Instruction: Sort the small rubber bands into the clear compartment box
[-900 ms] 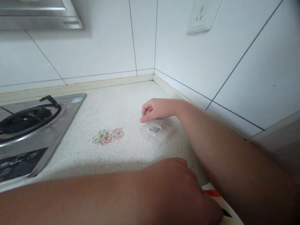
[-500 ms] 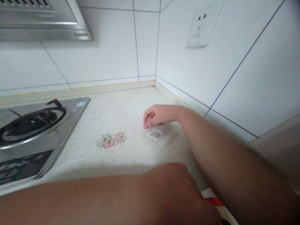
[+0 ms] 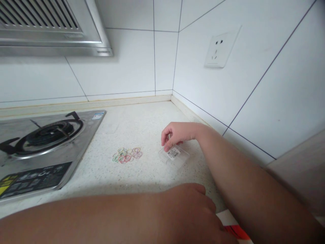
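My right hand [image 3: 175, 134] reaches in from the right, bent down at the wrist. Its thumb presses on a small clear plastic box [image 3: 181, 159] with a white barcode label [image 3: 173, 153]. The other fingers curl behind the box's far edge, partly hidden. To the left of the box lies a loose pile of coloured rubber bands [image 3: 125, 156], mostly green, red and purple, and neither hand touches it. My left hand [image 3: 190, 213] lies across the near side, back up. Its knuckles show, but the fingertips are out of sight.
A gas stove [image 3: 76, 162] takes up the left side of the speckled counter [image 3: 137, 117]. Above it hangs a range hood [image 3: 76, 50]. Tiled walls meet at the back corner, with a socket [image 3: 220, 51] on the right one. Something red and white [image 3: 237, 231] shows beside my left hand.
The view has shifted, so everything sits lower and farther right in the picture. My right thumb has come down over the edge of the box onto its label. The rubber bands lie as before.
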The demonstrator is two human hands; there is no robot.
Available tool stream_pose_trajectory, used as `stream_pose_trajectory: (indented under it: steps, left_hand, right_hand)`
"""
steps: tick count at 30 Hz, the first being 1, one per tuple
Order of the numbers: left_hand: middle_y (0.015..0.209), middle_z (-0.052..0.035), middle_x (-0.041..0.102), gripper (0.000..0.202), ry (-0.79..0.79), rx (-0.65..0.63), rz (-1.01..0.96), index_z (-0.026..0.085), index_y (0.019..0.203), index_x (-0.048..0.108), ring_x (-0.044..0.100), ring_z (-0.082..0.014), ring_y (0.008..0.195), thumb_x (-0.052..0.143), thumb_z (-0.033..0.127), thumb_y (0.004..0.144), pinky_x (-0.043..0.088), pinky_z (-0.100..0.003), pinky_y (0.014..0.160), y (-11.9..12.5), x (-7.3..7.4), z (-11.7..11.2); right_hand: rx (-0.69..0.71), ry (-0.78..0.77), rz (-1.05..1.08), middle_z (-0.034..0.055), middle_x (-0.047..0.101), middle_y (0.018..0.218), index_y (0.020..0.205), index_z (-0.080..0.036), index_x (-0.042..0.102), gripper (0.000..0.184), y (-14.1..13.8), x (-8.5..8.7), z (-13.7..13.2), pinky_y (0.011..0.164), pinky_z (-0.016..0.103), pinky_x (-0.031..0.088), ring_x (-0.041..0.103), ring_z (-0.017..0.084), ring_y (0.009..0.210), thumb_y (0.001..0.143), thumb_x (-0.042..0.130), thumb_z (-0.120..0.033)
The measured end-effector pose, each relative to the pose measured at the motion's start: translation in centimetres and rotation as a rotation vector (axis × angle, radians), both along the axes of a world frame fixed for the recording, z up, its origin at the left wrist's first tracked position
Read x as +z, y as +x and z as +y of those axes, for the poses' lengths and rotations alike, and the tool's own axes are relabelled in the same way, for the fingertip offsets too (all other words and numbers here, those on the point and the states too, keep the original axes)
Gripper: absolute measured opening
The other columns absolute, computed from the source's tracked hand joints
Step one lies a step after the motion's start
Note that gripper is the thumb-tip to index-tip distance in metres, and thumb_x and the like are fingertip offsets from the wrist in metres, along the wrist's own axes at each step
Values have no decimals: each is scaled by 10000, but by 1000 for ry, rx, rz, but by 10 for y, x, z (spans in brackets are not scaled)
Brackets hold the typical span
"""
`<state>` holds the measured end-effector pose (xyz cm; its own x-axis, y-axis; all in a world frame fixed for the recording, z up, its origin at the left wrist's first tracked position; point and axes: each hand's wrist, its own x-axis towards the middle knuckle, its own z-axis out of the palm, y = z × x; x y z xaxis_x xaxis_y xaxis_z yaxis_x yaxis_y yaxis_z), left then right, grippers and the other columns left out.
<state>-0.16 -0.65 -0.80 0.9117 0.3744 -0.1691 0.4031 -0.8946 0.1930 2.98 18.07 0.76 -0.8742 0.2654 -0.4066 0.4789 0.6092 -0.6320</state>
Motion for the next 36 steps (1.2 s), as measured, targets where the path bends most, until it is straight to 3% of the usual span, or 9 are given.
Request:
stream_pose_trajectory:
  steps: [4,7,11,14,16,20,24,31,36]
  left_hand:
    - [746,43,719,176,102,-51,-200,252,994,667,658,-173,717,629,349,851,476,-360,631,-5,-21,-3]
    - [662,40,656,187,161,-92,-301,287,1029,643,619,-160,657,621,324,847,433,-323,536,-10,-22,-8]
    - [749,38,636,22,337,-15,-368,232,861,620,560,-143,662,609,242,877,381,-324,513,-18,14,-21]
    - [686,28,593,135,484,179,-374,184,830,613,521,-151,621,556,259,928,345,-356,522,-30,43,-23]
    - [685,21,590,167,529,249,-422,179,798,621,507,-151,616,513,225,916,374,-360,554,-45,49,-17]
    - [895,-36,665,199,575,505,-446,174,996,626,574,-170,821,451,152,904,475,-329,739,-91,26,-2]
    - [1043,-80,660,224,586,652,-336,190,1107,609,577,-230,957,494,270,933,483,-414,859,-126,1,1]
    - [1322,-124,563,502,479,705,-247,221,1301,531,522,-304,1195,546,535,911,459,-515,1008,-115,-5,8]
    - [1344,-106,548,422,445,781,-221,241,1309,510,498,-300,1229,524,443,939,439,-527,1042,-114,-8,10]
  right_hand:
    - [-30,2,35,22,626,823,995,-176,688,532,0,-3,0,550,204,442,514,65,616,690,729,-609]
    - [-40,14,54,35,631,854,1023,-175,672,549,-2,-7,1,560,214,478,556,80,643,717,696,-630]
    - [-42,10,75,51,641,939,1061,-183,658,541,-5,-8,-1,535,205,479,556,81,655,734,685,-612]
    - [-42,13,100,52,639,931,1069,-180,653,544,-6,-9,-2,508,195,458,546,83,645,735,681,-608]
    - [-34,31,122,49,642,913,1059,-182,657,506,-7,-10,-2,512,188,448,547,81,644,752,669,-585]
    - [-58,63,144,30,631,844,1047,-189,654,374,-9,-12,-1,503,178,421,540,69,616,800,618,-467]
    - [-90,99,134,27,625,839,1040,-201,665,471,-9,-10,-1,474,184,404,522,72,605,772,623,-586]
    - [-107,123,176,20,610,754,1049,-195,671,329,-6,-10,1,455,177,368,499,67,561,831,553,-412]
    - [-146,138,193,36,663,829,1028,-187,670,366,-4,-10,1,448,186,375,503,61,546,860,529,-481]
